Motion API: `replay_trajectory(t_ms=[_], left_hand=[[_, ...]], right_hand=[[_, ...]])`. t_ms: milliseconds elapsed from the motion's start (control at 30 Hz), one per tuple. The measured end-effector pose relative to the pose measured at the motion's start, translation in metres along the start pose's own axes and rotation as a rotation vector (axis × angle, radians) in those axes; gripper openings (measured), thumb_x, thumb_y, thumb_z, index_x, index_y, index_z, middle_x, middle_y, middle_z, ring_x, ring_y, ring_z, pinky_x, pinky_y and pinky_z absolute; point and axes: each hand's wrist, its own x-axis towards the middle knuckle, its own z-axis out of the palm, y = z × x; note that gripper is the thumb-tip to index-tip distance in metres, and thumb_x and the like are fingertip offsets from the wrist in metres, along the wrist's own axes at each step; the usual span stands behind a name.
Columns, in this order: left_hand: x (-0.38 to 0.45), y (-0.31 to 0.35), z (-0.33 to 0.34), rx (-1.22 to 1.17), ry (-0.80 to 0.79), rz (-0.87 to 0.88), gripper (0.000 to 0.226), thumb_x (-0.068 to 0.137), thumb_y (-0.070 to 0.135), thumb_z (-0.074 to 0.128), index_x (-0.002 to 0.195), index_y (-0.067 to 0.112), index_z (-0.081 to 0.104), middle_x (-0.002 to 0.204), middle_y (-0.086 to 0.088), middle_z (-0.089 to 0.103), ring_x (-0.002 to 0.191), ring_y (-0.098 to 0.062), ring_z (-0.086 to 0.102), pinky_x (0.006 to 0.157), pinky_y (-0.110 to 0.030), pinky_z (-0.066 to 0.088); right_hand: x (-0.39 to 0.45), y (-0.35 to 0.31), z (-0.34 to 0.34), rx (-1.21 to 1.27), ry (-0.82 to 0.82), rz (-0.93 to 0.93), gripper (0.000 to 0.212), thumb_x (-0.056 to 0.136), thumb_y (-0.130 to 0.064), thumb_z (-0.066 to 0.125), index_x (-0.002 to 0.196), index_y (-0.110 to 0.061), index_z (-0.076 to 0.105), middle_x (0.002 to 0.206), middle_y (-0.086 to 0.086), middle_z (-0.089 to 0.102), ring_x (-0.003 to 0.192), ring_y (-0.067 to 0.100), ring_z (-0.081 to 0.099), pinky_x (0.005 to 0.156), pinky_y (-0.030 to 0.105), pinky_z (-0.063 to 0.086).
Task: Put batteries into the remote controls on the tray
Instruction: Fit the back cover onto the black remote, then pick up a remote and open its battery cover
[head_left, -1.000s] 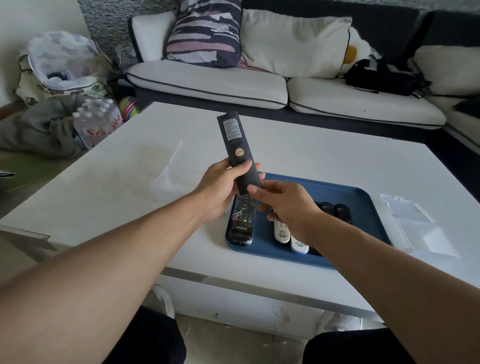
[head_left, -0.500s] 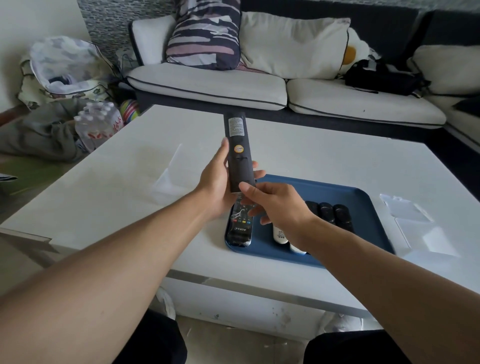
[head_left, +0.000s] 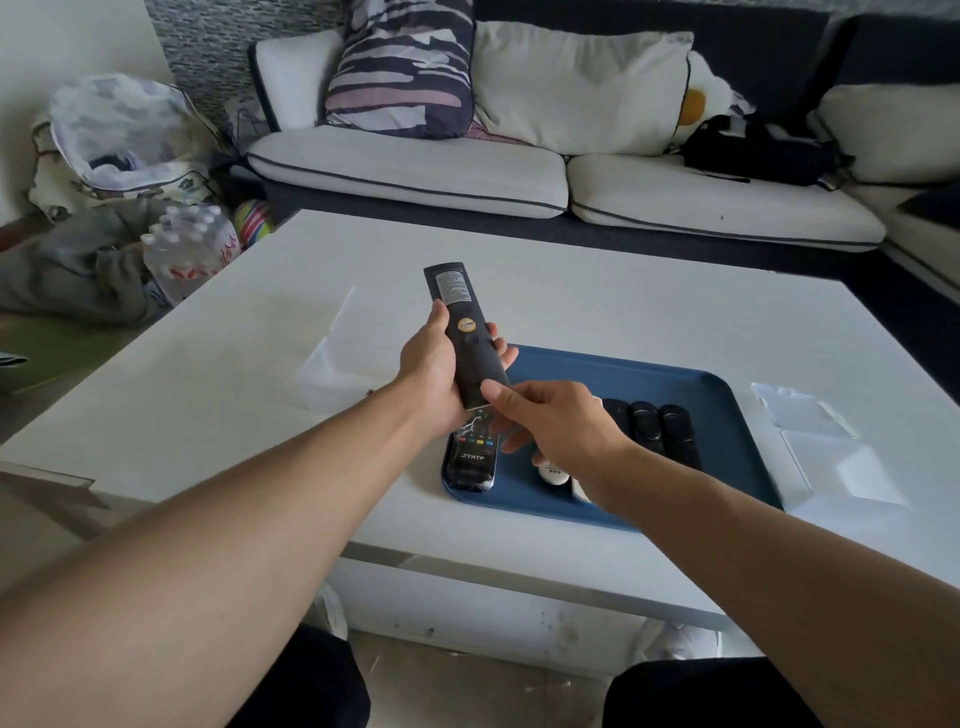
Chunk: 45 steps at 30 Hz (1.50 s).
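My left hand (head_left: 434, 371) grips a long black remote (head_left: 464, 322) with its back side up, showing a grey label and a round yellow sticker. My right hand (head_left: 550, 423) pinches the remote's near end with thumb and fingers. Both hands hover over the left part of the blue tray (head_left: 727, 410). On the tray lie a black remote with coloured buttons (head_left: 470, 460) at the left, two small white remotes (head_left: 553, 474) partly hidden under my right hand, and three black remotes (head_left: 654, 426) side by side. No batteries are visible.
The tray rests on a white low table (head_left: 597, 312). Clear plastic packaging (head_left: 826, 441) lies right of the tray and another clear piece (head_left: 332, 353) to its left. A sofa with cushions (head_left: 519, 130) stands behind; a pack of water bottles (head_left: 189, 249) sits on the floor at left.
The held remote has come lower and closer to the tray, tilting flatter. My right thumb has shifted onto its near end.
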Motion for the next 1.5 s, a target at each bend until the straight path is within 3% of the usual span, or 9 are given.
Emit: replay_trajectory(t_ms=[100,267,400,533,700,833,1133,1400,1500], left_hand=[[-0.003,-0.008,-0.001,0.142,-0.051,0.021,0.051,0.108,0.044,0.032,0.124,0.004,0.060,0.106,-0.010,0.075,0.090,-0.022,0.075,0.086,-0.043,0.058],[-0.003,-0.024,-0.009,0.602,-0.047,0.112,0.032,0.108,0.025,0.043,0.132,0.008,0.056,0.120,-0.004,0.071,0.113,-0.023,0.067,0.108,-0.039,0.046],[0.001,-0.031,-0.031,1.517,-0.133,0.321,0.044,0.103,0.018,0.048,0.147,0.020,0.048,0.144,0.001,0.055,0.132,-0.018,0.053,0.109,-0.029,0.038],[0.001,-0.032,-0.036,1.932,-0.204,0.242,0.057,0.103,0.016,0.048,0.157,0.019,0.030,0.165,0.005,0.018,0.150,-0.021,0.025,0.119,-0.033,0.024],[0.007,-0.039,-0.038,2.018,-0.214,0.153,0.026,0.098,0.010,0.047,0.124,0.011,0.042,0.143,-0.010,0.044,0.114,-0.026,0.048,0.095,-0.035,0.041],[0.009,-0.036,-0.042,2.020,-0.235,0.165,0.069,0.098,0.006,0.044,0.160,0.025,0.019,0.153,-0.007,0.041,0.132,-0.029,0.048,0.094,-0.029,0.039],[0.005,-0.031,-0.045,2.059,-0.301,0.243,0.054,0.098,0.004,0.043,0.152,0.013,0.039,0.160,-0.005,0.031,0.147,-0.022,0.031,0.116,-0.032,0.029],[0.012,-0.032,-0.046,1.975,-0.302,0.269,0.059,0.099,0.013,0.048,0.155,0.028,0.036,0.163,0.001,0.026,0.147,-0.020,0.031,0.111,-0.022,0.024],[0.014,-0.033,-0.047,2.026,-0.312,0.229,0.057,0.100,0.022,0.050,0.155,0.030,0.036,0.168,0.001,0.012,0.154,-0.019,0.016,0.121,-0.032,0.015]], right_hand=[[0.007,0.000,-0.007,0.158,0.013,0.087,0.025,0.089,-0.035,0.074,0.100,-0.012,0.073,0.082,0.000,0.074,0.070,0.011,0.068,0.062,0.029,0.054],[0.025,-0.004,-0.029,0.414,0.325,-0.020,0.008,0.090,-0.014,0.070,0.096,-0.008,0.068,0.085,0.013,0.076,0.077,0.025,0.075,0.078,0.040,0.063],[0.032,0.004,-0.051,-0.218,0.541,-0.281,0.010,0.091,-0.032,0.065,0.097,-0.024,0.065,0.081,-0.007,0.072,0.071,0.013,0.068,0.058,0.023,0.053],[0.038,0.018,-0.054,-0.525,0.468,-0.296,0.015,0.091,-0.028,0.061,0.106,-0.027,0.063,0.084,-0.004,0.068,0.070,0.017,0.063,0.059,0.032,0.055],[0.040,0.022,-0.043,-0.830,0.258,-0.309,0.023,0.088,-0.020,0.059,0.111,-0.027,0.062,0.092,0.001,0.069,0.075,0.021,0.061,0.060,0.030,0.047],[0.030,0.024,-0.027,-1.124,0.083,-0.325,0.037,0.082,-0.021,0.063,0.116,-0.031,0.055,0.118,-0.008,0.062,0.097,0.023,0.062,0.076,0.034,0.047],[0.022,0.054,0.001,-1.578,0.045,-0.540,0.022,0.095,-0.035,0.057,0.112,-0.029,0.069,0.106,-0.004,0.071,0.104,0.020,0.062,0.092,0.035,0.043],[0.027,0.037,-0.026,-1.002,-0.158,-0.268,0.018,0.086,-0.051,0.070,0.100,-0.041,0.075,0.100,-0.018,0.073,0.090,0.005,0.065,0.079,0.026,0.050],[0.033,0.032,-0.047,-0.961,-0.078,-0.213,0.022,0.088,-0.051,0.069,0.109,-0.045,0.071,0.118,-0.014,0.067,0.098,0.010,0.062,0.080,0.029,0.046]])
